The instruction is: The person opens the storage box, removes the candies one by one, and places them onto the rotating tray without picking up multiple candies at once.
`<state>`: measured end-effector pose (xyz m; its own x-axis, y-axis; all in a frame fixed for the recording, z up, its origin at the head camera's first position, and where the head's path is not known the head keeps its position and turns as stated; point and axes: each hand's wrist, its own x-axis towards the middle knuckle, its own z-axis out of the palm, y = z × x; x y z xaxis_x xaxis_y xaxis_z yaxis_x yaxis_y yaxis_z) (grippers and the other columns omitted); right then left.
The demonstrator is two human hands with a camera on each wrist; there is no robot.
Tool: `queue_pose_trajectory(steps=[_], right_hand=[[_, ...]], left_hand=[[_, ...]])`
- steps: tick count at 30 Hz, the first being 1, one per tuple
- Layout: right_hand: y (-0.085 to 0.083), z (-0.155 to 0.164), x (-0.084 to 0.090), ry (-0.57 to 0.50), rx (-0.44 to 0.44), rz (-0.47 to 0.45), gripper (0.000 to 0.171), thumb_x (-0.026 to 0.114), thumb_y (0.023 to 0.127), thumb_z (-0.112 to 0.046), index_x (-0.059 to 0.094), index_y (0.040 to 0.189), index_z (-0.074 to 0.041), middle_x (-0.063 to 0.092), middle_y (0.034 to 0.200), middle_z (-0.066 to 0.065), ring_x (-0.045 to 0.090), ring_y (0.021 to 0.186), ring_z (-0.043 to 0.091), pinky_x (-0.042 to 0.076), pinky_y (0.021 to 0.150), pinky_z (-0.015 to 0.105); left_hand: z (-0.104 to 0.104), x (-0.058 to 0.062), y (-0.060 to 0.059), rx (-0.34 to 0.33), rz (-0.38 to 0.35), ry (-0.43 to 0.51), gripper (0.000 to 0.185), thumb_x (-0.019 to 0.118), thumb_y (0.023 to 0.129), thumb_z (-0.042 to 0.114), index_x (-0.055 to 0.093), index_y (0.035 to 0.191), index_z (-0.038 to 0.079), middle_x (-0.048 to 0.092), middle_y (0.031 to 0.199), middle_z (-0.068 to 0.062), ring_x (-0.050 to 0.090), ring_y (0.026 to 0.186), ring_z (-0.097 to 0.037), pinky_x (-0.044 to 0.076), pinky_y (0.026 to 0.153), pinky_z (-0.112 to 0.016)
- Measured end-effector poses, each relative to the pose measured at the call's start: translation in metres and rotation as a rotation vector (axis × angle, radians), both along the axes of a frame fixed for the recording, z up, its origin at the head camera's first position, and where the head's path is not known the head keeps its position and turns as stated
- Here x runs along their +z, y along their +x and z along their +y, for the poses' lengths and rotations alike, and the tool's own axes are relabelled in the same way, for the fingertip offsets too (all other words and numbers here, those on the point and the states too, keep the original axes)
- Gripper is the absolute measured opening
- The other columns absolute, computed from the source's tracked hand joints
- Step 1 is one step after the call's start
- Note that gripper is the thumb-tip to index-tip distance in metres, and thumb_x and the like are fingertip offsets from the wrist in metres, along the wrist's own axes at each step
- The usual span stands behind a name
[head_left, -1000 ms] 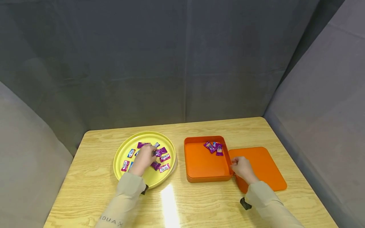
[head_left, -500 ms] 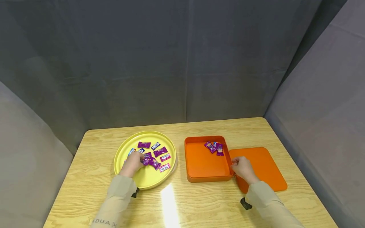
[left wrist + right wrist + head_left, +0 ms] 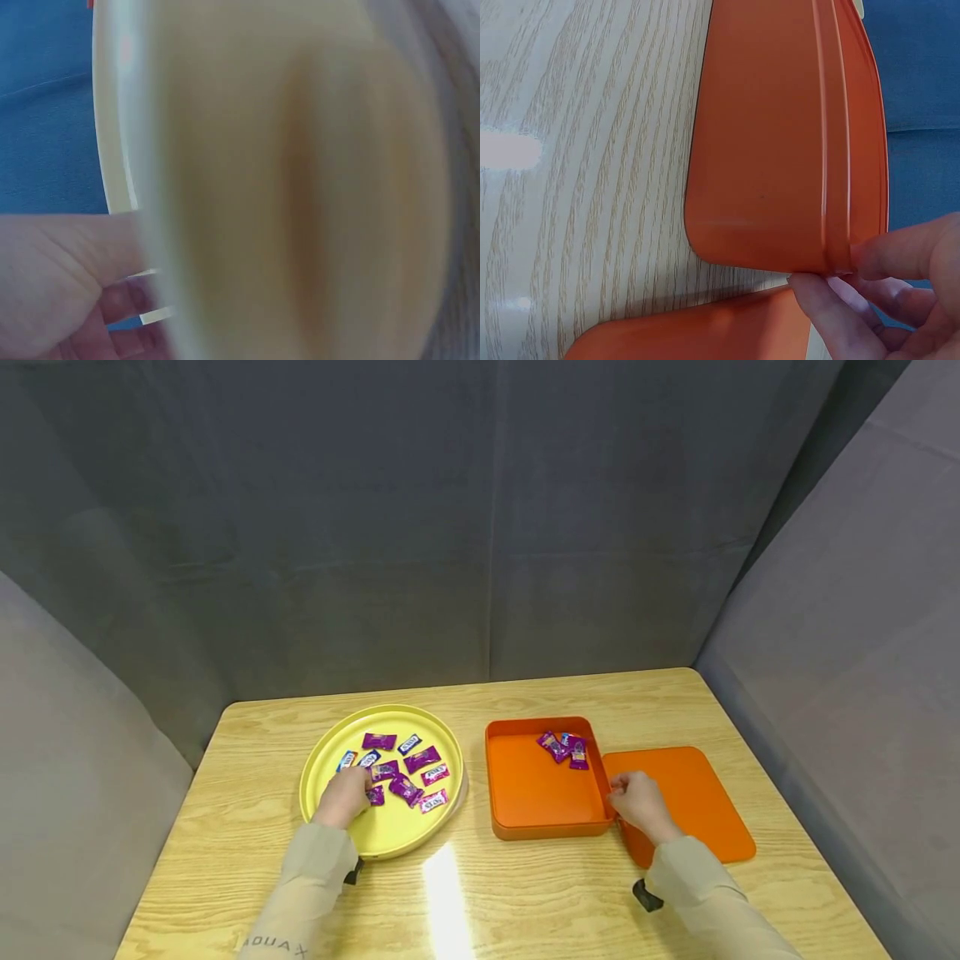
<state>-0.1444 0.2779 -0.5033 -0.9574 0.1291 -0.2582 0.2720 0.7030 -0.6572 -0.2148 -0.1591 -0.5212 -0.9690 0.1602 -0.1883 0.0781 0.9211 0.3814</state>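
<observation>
Tabletop glare (image 3: 444, 868); blurred left-wrist view

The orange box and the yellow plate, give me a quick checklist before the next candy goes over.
1. Orange box open, lid off beside it: ok.
2. Right hand steadying the box at its near right corner: ok.
3. Left hand over the candies in the yellow plate: ok.
4. Candy firmly in the left grip: cannot tell, fingers hide it.
5. Free floor in the box for more: ok, few candies at the far corner.
</observation>
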Motion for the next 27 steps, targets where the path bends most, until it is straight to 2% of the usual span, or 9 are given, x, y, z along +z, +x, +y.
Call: queue_pose_trajectory(steps=[12, 20, 27], right_hand=[[0.000, 0.000, 0.000, 0.004, -0.002, -0.009, 0.026, 0.056, 0.083, 0.002, 0.054, 0.106, 0.016, 0.055, 0.077, 0.012, 0.048, 0.064, 0.018, 0.046, 0.056, 0.027], [-0.001, 0.001, -0.001, 0.005, -0.006, -0.005, 0.027, 0.056, 0.081, 0.002, 0.056, 0.105, 0.016, 0.056, 0.076, 0.011, 0.048, 0.064, 0.018, 0.045, 0.055, 0.026], [-0.001, 0.001, 0.000, 0.001, 0.004, -0.008, 0.027, 0.056, 0.083, 0.002, 0.054, 0.106, 0.016, 0.053, 0.075, 0.010, 0.047, 0.063, 0.018, 0.044, 0.057, 0.026]], left_hand=[[0.004, 0.002, 0.002, 0.005, 0.017, -0.056, 0.020, 0.060, 0.062, -0.014, 0.063, 0.070, 0.004, 0.060, 0.075, -0.009, 0.051, 0.068, -0.021, 0.045, 0.066, -0.036], [0.003, -0.002, 0.003, 0.025, 0.027, -0.090, 0.019, 0.058, 0.064, -0.011, 0.058, 0.064, 0.008, 0.057, 0.072, -0.006, 0.050, 0.065, -0.020, 0.043, 0.056, -0.034], [0.003, 0.011, 0.004, 0.036, 0.025, -0.088, 0.015, 0.073, 0.065, 0.004, 0.063, 0.077, 0.006, 0.060, 0.077, -0.007, 0.053, 0.068, -0.022, 0.044, 0.054, -0.035]])
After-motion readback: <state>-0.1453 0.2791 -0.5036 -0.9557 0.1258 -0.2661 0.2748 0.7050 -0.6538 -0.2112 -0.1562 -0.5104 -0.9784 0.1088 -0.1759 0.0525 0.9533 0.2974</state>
